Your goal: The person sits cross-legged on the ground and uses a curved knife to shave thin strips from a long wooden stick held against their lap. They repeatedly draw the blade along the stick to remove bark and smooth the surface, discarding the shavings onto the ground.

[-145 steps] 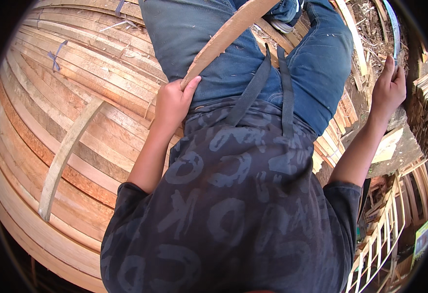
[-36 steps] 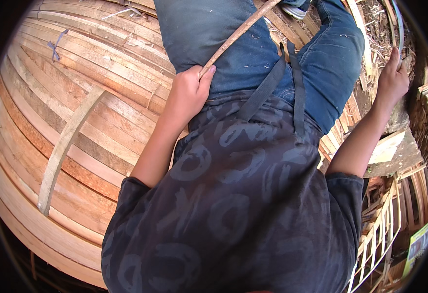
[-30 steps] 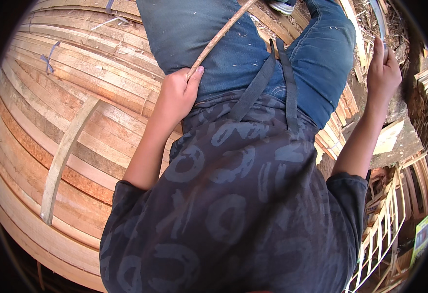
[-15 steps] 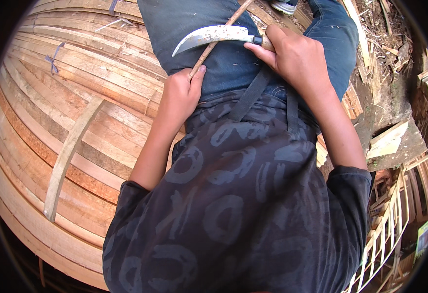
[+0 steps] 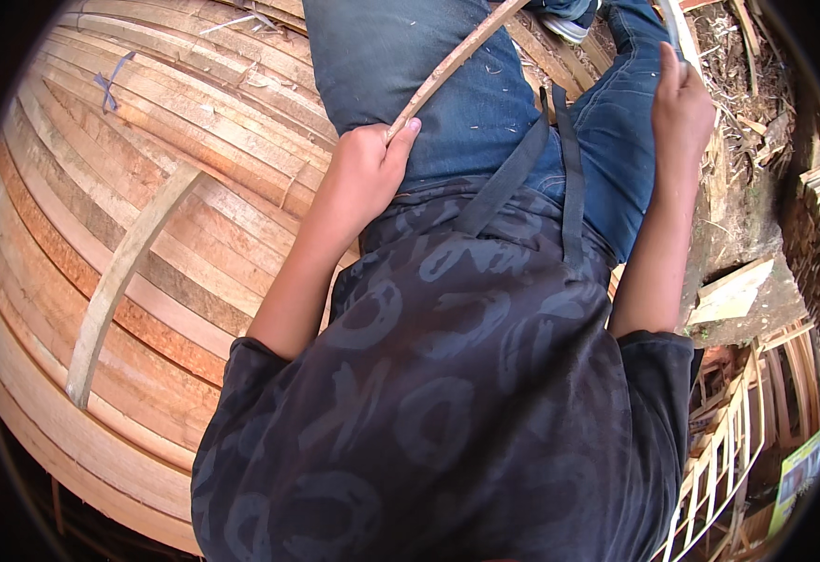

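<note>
A thin wooden stick point(image 5: 455, 60) slants up across my left thigh and out past the top edge. My left hand point(image 5: 365, 169) is closed around its near end, the thumb lying along the wood. Off to the right, above my other leg, my right hand point(image 5: 685, 114) is closed on the handle of a curved knife point(image 5: 670, 24). Its blade points away from me, and only a narrow part shows at the upper edge. The fingers cover the handle. Blade and stick are well apart.
Long sawn planks point(image 5: 176, 272) lie stacked on the left, with a short curved slat point(image 5: 129, 272) across them. Shavings and scraps point(image 5: 756, 122) cover the ground at right, near a pale wood block point(image 5: 736, 292). Slatted lattice pieces point(image 5: 723, 459) stand at lower right.
My right hand has swung the curved knife away from the stick, up and to the right. My left hand keeps the stick and has shifted slightly right.
</note>
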Available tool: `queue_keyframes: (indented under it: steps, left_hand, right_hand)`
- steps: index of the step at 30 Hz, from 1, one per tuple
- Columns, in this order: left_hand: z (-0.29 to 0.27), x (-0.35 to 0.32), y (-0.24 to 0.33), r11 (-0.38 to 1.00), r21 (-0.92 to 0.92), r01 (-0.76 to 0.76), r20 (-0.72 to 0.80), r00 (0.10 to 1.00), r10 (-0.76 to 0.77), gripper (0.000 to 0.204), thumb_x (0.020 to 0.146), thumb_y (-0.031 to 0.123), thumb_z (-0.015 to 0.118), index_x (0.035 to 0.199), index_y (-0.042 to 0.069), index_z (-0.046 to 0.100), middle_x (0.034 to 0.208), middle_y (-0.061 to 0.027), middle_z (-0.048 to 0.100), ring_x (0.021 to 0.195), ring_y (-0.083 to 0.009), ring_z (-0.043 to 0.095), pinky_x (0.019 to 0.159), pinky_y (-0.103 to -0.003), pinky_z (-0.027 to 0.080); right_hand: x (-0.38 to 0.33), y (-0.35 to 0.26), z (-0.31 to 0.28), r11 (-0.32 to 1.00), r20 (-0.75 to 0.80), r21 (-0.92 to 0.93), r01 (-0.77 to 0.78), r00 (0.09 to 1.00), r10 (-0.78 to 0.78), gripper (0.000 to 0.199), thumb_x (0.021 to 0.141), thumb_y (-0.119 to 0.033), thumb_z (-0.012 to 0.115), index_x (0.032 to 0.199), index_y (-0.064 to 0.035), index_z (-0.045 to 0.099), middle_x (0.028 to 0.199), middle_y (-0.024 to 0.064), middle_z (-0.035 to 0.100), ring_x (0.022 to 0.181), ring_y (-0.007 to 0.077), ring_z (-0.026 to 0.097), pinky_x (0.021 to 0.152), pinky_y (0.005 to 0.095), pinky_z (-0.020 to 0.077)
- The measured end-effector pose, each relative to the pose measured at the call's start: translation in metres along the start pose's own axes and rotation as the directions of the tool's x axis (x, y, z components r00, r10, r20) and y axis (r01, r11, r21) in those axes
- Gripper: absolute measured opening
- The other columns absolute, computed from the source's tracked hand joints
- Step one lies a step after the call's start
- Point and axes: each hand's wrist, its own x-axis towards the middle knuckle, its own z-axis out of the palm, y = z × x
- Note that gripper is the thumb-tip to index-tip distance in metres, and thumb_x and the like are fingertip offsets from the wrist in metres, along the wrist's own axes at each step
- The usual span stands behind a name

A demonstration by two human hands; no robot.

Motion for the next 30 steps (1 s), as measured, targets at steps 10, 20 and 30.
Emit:
queue_keyframes:
  steps: [10, 20, 30]
  left_hand:
    - [0.003, 0.002, -0.006, 0.997, -0.058, -0.050, -0.005, 0.999, 0.050, 0.050, 0.096, 0.031, 0.054, 0.063, -0.007, 0.051, 0.049, -0.0160, 0.040, 0.046, -0.0182, 0.038, 0.048, -0.037, 0.035]
    - [-0.007, 0.006, -0.009, 0.992, -0.093, 0.082, 0.054, 0.996, -0.077, 0.055, 0.096, 0.035, 0.056, 0.055, -0.001, 0.044, 0.049, 0.0005, 0.030, 0.051, -0.0071, 0.031, 0.044, -0.031, 0.028]
    - [-0.003, 0.008, -0.007, 0.976, -0.179, 0.125, 0.071, 0.991, -0.114, 0.055, 0.096, 0.036, 0.057, 0.055, 0.001, 0.046, 0.051, 0.0053, 0.032, 0.051, -0.0053, 0.030, 0.043, -0.029, 0.026]
  right_hand:
    - [0.018, 0.118, -0.060, 0.995, -0.208, 0.047, -0.089, 0.973, 0.097, 0.054, 0.085, -0.050, 0.063, 0.104, 0.0004, 0.066, 0.088, 0.0184, 0.068, 0.084, 0.0284, 0.065, 0.077, 0.0371, 0.0484]
    - [-0.062, -0.040, 0.028, 0.702, -0.073, 0.597, 0.389, 0.897, -0.436, 0.029, 0.086, -0.030, 0.068, 0.097, -0.0039, 0.064, 0.078, 0.0160, 0.066, 0.071, 0.0343, 0.066, 0.062, 0.0376, 0.0514]
    - [-0.046, -0.038, 0.014, 0.765, -0.097, 0.143, 0.627, 0.779, -0.620, 0.029, 0.084, -0.036, 0.069, 0.103, -0.0136, 0.066, 0.079, 0.0032, 0.067, 0.066, 0.0240, 0.066, 0.056, 0.0325, 0.0507]
